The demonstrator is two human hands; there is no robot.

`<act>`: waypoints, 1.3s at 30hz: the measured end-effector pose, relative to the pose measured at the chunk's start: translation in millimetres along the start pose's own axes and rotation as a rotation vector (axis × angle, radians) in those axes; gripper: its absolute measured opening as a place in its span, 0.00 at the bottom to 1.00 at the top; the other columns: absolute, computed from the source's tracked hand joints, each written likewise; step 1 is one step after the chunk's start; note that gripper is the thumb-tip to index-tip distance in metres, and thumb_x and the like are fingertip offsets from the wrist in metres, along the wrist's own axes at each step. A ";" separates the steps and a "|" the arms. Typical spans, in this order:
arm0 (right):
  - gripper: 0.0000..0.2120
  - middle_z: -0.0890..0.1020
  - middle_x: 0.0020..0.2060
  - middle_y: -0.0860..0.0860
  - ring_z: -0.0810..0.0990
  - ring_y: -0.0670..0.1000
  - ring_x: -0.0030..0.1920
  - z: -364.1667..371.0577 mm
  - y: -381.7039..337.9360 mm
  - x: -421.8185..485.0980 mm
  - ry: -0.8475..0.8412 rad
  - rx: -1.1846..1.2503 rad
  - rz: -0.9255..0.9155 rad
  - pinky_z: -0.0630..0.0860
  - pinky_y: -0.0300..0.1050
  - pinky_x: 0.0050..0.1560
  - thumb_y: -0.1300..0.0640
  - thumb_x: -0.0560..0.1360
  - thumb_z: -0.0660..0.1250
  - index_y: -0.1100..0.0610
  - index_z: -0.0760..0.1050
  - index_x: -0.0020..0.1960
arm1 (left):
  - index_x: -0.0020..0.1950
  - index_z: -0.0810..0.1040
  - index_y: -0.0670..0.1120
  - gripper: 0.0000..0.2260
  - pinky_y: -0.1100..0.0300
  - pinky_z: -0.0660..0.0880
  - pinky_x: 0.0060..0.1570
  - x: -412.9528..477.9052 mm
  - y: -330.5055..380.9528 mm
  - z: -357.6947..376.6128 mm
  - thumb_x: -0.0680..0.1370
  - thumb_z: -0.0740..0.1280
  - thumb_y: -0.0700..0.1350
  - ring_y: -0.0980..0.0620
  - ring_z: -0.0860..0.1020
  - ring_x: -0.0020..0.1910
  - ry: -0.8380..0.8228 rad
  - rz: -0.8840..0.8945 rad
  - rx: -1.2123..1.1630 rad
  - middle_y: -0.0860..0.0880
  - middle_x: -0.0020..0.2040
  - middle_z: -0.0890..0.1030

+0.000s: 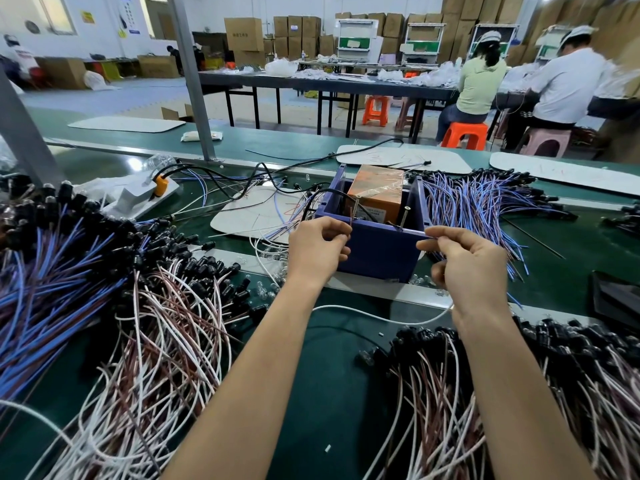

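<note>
You get bright, even light from overhead and from the washed-out window (55, 12) far left. Your left hand (317, 247), right hand (467, 268) and the white wire (381, 318) they pinch look sharp, with faint shadows on the green desk (329, 393). Glare sits on the wrapped orange box (375, 199), and the wide lens bends the grey post (20, 133) and smears the seated workers (568, 74) far right.

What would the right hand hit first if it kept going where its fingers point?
Probably the blue bin: the right hand, gripping a white wire, has its fingers aimed left at the bin's near right corner, almost touching. Depth is unclear.
</note>
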State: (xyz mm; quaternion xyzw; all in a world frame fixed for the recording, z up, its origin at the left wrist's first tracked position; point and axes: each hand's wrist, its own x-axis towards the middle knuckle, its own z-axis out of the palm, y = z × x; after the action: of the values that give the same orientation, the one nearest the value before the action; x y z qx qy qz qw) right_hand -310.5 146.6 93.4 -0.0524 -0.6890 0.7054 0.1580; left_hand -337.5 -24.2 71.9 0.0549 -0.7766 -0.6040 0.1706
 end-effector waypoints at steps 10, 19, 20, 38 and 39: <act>0.14 0.83 0.33 0.51 0.66 0.44 0.18 -0.1 3.4 1.9 -0.012 -0.036 0.014 0.66 0.33 0.22 0.67 0.79 0.59 0.55 0.79 0.41 | 0.40 0.79 0.48 0.12 0.67 0.77 0.32 0.6 -0.4 0.3 0.77 0.66 0.32 0.56 0.79 0.30 0.002 0.008 0.002 0.51 0.37 0.81; 0.14 0.83 0.32 0.50 0.67 0.44 0.19 0.2 2.8 1.3 -0.022 -0.042 0.025 0.66 0.33 0.22 0.67 0.79 0.60 0.55 0.79 0.40 | 0.41 0.79 0.48 0.12 0.65 0.78 0.32 0.3 -2.6 1.6 0.76 0.66 0.31 0.56 0.79 0.29 0.000 0.041 -0.016 0.51 0.37 0.81; 0.14 0.83 0.32 0.50 0.67 0.45 0.19 0.3 2.6 1.2 -0.023 -0.041 0.025 0.66 0.33 0.22 0.67 0.79 0.60 0.55 0.79 0.40 | 0.42 0.79 0.48 0.12 0.65 0.78 0.32 0.3 -2.6 2.0 0.76 0.66 0.31 0.57 0.79 0.29 0.000 0.044 -0.021 0.51 0.38 0.81; 0.14 0.84 0.35 0.52 0.68 0.43 0.19 -1.7 2.9 1.3 -0.009 -0.082 0.030 0.64 0.31 0.21 0.67 0.78 0.60 0.54 0.80 0.40 | 0.50 0.82 0.40 0.07 0.69 0.76 0.32 2.6 -2.2 3.2 0.77 0.66 0.32 0.61 0.78 0.27 0.004 0.001 -0.111 0.49 0.37 0.82; 0.14 0.84 0.36 0.52 0.68 0.43 0.19 -1.6 3.1 1.5 -0.009 -0.080 0.033 0.64 0.31 0.21 0.67 0.78 0.60 0.55 0.80 0.40 | 0.50 0.82 0.40 0.07 0.69 0.76 0.32 2.8 -2.3 3.0 0.77 0.66 0.32 0.61 0.78 0.27 0.003 -0.002 -0.111 0.49 0.37 0.81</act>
State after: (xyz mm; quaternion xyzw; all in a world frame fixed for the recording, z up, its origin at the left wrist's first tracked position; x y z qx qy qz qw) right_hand -311.9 148.6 90.4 -0.0668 -0.7166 0.6798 0.1413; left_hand -341.4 -22.9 69.6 0.0469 -0.7415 -0.6463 0.1740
